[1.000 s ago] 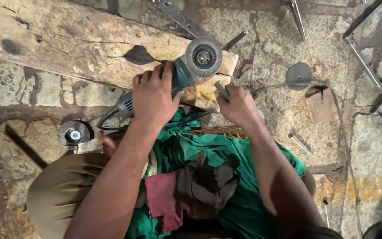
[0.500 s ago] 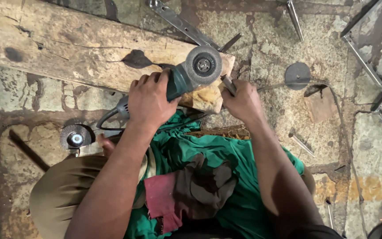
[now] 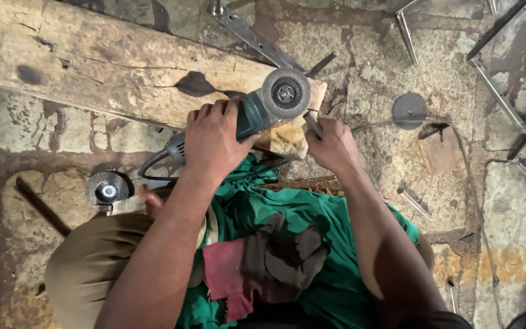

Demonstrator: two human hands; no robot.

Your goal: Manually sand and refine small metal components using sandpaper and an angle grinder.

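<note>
Nearest the camera, green cloth (image 3: 312,268) lies across the person's lap, with a dark red rag (image 3: 226,280) and a brown rag (image 3: 287,256) bunched on top of it. One knee in tan trousers (image 3: 98,268) juts out at the lower left.

Just beyond the lap, the left hand (image 3: 214,140) is wrapped tight around the body of a grinder (image 3: 257,113), fingers curled over its top. The grinder lies at the near right end of a wooden plank (image 3: 92,61), its round flap disc (image 3: 285,93) facing up and its grey cord end (image 3: 175,149) trailing back toward the knee. The right hand (image 3: 335,146) is closed, fingers pinched on a small dark metal piece (image 3: 313,125) held right against the rim of the disc, at the plank's right end. No packages, labels or signs show anywhere.

On the stone floor (image 3: 372,55) to the left of the knee rests a spare flap disc (image 3: 106,187), and a dark bar (image 3: 41,207) lies slanted beside it. Right of the hands sit a flat grey disc (image 3: 410,109) and a brown block (image 3: 441,149) just beyond it. Farther off, a metal strip (image 3: 257,39) crosses the plank's far edge, and steel frames (image 3: 506,91) lean along the floor's upper right corner.
</note>
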